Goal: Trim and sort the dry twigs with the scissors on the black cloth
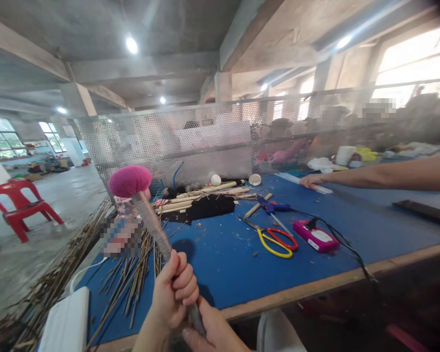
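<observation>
My left hand (176, 289) is wrapped around a grey-brown stick (154, 230), which slants up and to the left over the table. Lower down, my right hand (214, 325) grips the same stick near its bottom end, the thumb lying along it. In the picture the upper end meets a rounded pink fabric-like top (130, 181); whether the two are joined I cannot tell. To the right of my hands lie scissors (275, 242) with yellow and red handles. A blue glue gun (273, 206) rests beyond them, beside a pink box (315, 235) with a plugged-in cord.
Thin twigs (135, 283) cover the table's left side, near a white power-strip-like block (68, 318). Black cloth (209, 210) and pale sticks lie along a perforated metal screen (168, 146). Another person's arm (381, 177) reaches in from the right. A red chair (24, 208) stands left.
</observation>
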{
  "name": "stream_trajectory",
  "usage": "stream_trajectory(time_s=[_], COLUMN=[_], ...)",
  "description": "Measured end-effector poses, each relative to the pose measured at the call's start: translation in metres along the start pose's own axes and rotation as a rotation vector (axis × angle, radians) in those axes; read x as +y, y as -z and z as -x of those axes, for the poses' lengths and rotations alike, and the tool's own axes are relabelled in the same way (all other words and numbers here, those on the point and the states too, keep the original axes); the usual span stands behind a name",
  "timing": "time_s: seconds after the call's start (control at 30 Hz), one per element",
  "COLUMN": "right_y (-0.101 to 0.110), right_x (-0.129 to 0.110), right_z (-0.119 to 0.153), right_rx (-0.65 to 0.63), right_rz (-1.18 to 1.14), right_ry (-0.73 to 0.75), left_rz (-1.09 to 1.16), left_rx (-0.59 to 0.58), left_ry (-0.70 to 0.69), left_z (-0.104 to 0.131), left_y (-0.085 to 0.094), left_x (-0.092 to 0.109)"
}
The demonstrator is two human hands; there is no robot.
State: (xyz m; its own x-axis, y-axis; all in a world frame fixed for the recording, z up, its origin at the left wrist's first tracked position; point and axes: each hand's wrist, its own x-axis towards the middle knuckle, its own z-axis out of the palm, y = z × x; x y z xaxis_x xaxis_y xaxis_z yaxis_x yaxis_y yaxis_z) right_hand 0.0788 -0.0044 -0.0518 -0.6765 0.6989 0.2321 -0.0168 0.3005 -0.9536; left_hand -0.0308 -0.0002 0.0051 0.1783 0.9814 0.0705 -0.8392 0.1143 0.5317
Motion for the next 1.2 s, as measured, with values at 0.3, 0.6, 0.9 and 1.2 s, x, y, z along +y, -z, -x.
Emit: stream_trajectory(time_s=[0.3, 0.6, 0.9, 1.2], right_y=[0.003, 0.023, 0.015, 0.035], right_x=[-0.002, -0.014, -0.013, -0.008], right_z=[0.013, 0.017, 0.012, 0.014], right_rx=[-0.272, 0.211, 0.148, -0.344], right_rz=[-0.642, 0.164, -0.498, -0.856], right_ry=[-0.366, -0.204, -0.329, -0.474], left_rz=[-0.069, -0.282, -0.437, -0.400], left_rx=[0.069, 0.220, 0.204, 0.056], left_ry=[-0.017, -0.100, -0.074, -0.055], left_z=[-0.009, -0.010, 0.004, 0.008], left_y=[-0.002, -0.008, 0.015, 0.018], left_x=[0.004, 0.003, -0.021, -0.014])
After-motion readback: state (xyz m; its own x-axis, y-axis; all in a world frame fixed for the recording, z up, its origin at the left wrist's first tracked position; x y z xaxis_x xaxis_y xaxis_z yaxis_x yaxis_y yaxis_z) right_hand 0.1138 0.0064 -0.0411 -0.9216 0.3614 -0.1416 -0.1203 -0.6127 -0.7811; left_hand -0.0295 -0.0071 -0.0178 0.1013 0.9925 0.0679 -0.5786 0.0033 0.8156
